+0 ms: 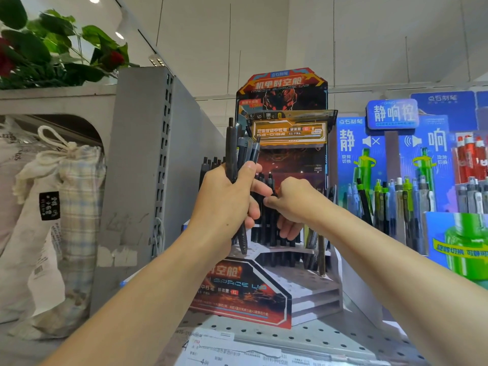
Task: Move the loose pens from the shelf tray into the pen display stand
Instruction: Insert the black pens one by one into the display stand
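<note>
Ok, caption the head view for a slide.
Left hand grips a bundle of dark pens while right hand slots one into the pen display stand.

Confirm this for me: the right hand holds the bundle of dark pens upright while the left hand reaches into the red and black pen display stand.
Not quite: the hands are swapped. The head view shows the left hand gripping the bundle of dark pens upright, while the right hand reaches into the red and black pen display stand, among the pens already standing there.
</note>
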The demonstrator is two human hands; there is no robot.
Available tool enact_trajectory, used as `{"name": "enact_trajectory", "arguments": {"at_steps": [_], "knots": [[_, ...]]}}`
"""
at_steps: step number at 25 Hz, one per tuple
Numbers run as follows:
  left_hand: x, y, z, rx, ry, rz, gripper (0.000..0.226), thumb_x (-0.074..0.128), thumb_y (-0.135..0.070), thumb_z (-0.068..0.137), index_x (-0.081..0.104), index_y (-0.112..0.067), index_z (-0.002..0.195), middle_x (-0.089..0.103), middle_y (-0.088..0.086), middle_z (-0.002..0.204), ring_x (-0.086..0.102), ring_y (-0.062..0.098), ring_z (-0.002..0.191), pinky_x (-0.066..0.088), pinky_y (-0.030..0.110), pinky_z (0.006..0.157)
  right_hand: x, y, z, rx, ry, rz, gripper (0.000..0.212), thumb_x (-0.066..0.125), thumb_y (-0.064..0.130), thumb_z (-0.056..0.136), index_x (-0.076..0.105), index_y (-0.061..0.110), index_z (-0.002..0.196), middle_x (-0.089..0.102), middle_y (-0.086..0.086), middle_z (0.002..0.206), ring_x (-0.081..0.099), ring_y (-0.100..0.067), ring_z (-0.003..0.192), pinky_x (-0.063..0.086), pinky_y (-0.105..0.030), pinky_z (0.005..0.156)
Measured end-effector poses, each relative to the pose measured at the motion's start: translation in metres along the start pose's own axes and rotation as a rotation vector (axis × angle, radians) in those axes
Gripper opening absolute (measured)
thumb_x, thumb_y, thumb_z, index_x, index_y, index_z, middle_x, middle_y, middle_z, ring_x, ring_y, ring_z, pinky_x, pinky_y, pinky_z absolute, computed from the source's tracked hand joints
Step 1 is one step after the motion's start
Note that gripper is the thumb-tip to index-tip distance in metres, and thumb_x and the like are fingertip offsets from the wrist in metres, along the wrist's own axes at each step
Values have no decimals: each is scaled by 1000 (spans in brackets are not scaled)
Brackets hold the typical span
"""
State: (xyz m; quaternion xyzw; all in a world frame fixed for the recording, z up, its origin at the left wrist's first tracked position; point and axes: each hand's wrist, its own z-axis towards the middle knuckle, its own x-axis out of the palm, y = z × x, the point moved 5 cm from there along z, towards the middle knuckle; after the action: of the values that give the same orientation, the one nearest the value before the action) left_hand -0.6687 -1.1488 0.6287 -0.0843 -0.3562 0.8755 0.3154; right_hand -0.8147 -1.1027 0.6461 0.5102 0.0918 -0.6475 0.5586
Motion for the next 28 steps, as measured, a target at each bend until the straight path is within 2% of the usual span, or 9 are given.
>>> {"name": "enact_trajectory", "arguments": {"at_steps": [4, 8, 11, 14, 17, 22, 23, 25, 28], "knots": [[0, 5, 0, -42, -8, 22, 25, 49, -31, 104, 69, -25, 91, 75, 13, 83, 50, 13, 44, 44, 24, 43, -2, 3, -3, 8, 4, -68, 47, 54, 32, 105, 63, -10, 84, 73, -19, 65, 74, -33, 58, 65, -44, 66], [5, 4, 1, -4, 28, 20, 21, 47, -30, 106, 57, -17, 120, 78, -2, 82, 53, 9, 43, 45, 20, 42, -9, 8, -9, -33, -2, -161, 48, 56, 37, 103, 64, -8, 89, 73, -16, 63, 72, -28, 50, 63, -38, 53], [11, 4, 0, -5, 53, 10, 22, 46, -30, 106, 53, -18, 124, 78, -2, 85, 55, 10, 45, 46, 21, 42, -24, 11, -13, -190, -68, 230, 44, 55, 38, 103, 69, 0, 88, 71, -8, 62, 66, -19, 45, 54, -27, 43], [15, 4, -1, -28, 58, -10, 24, 48, -31, 105, 56, -19, 125, 77, 1, 85, 58, 9, 46, 47, 20, 43, -33, 11, -24, -300, 84, 716, 38, 51, 39, 105, 72, 7, 98, 64, -2, 68, 60, -14, 59, 51, -25, 49], [19, 3, -1, -77, 61, -40, 26, 51, -35, 104, 60, -19, 123, 76, 5, 87, 61, 9, 47, 50, 20, 44, -28, 9, -30, -369, 204, 785, 26, 58, 38, 101, 74, 16, 102, 63, 2, 80, 60, -8, 75, 46, -21, 58], [22, 5, -7, -128, 95, -98, 30, 47, -32, 106, 67, -10, 110, 77, 9, 83, 75, 22, 66, 59, 31, 52, -41, 1, -22, -327, 116, 1112, 15, 70, 25, 94, 73, 10, 97, 72, 0, 78, 59, -7, 64, 52, -21, 68], [20, 7, -8, -135, 87, -83, 30, 46, -31, 106, 67, -9, 110, 77, 11, 85, 76, 24, 70, 61, 34, 53, -46, -3, -19, -295, 75, 1178, 18, 72, 24, 92, 69, 8, 99, 72, -3, 79, 59, -9, 63, 54, -23, 68], [14, 8, -9, -135, 71, -66, 29, 46, -31, 106, 65, -10, 111, 76, 13, 87, 76, 25, 70, 62, 36, 54, -54, -12, -14, -258, -23, 1280, 25, 74, 22, 91, 60, 5, 105, 71, -8, 81, 58, -9, 56, 52, -20, 53], [8, 4, -10, -86, 50, -27, 24, 48, -32, 105, 64, -15, 109, 72, 6, 70, 63, 13, 47, 53, 25, 44, -57, -22, -11, -250, -182, 1187, 31, 74, 21, 91, 55, 4, 109, 68, -8, 76, 59, -10, 52, 51, -20, 47]]}}
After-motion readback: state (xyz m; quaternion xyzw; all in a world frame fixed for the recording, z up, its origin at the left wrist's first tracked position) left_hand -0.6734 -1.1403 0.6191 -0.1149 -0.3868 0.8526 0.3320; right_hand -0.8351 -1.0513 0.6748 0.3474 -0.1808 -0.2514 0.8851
